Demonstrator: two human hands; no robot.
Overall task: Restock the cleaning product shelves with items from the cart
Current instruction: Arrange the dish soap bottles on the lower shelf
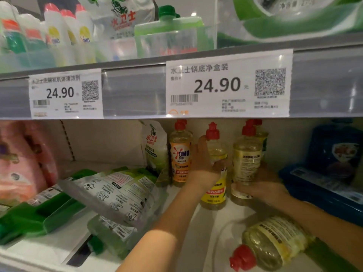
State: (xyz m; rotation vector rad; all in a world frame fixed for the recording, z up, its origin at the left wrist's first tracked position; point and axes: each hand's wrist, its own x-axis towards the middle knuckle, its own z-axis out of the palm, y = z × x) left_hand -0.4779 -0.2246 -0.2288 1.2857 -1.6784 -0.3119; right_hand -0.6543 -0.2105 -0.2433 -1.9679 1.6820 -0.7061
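2 grips are busy on the lower shelf. Right of the slumped refill pouches and the upright OMO bottle, the left hand wraps the shoulder of a yellow-label bottle, probably squaring it into the row. The right hand curls round the base of the neighbour bottle to keep it upright; 1 tipped bottle lies at the front, not yet stood.

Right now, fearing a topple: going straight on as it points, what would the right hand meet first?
Past the pale bottle the right hand grips, probably the yellow-labelled bottle in the left hand; depth unclear.
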